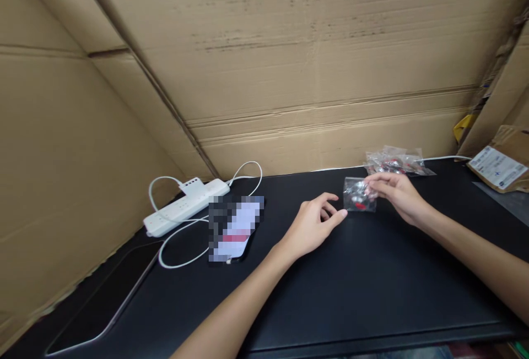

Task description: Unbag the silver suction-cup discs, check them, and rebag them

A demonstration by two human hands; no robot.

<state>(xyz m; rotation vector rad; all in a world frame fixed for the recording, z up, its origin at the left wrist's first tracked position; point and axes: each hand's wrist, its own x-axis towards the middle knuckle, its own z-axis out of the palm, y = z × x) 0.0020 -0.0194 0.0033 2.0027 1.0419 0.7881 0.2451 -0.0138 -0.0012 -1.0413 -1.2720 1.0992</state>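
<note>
Between the thumb and fingers of my right hand (394, 196) is the right side of a small clear plastic bag (352, 198). Something shiny and silver with a red part shows through the plastic; its kind is too small to make out. My left hand (316, 223) is just left of the bag, its thumb and fingers apart with nothing between them. The fingertips come close to the bag's left edge. Behind my right hand lies a pile of similar clear bags (399, 159) with silver and red contents.
A white power strip (185, 207) with a plugged-in charger and looping white cables lies at the left. Near it are a blurred-out phone (237, 229) and a dark tablet (107, 295). A brown package (502, 161) with a white label sits far right. Cardboard walls (314, 72) enclose the black table (372, 287).
</note>
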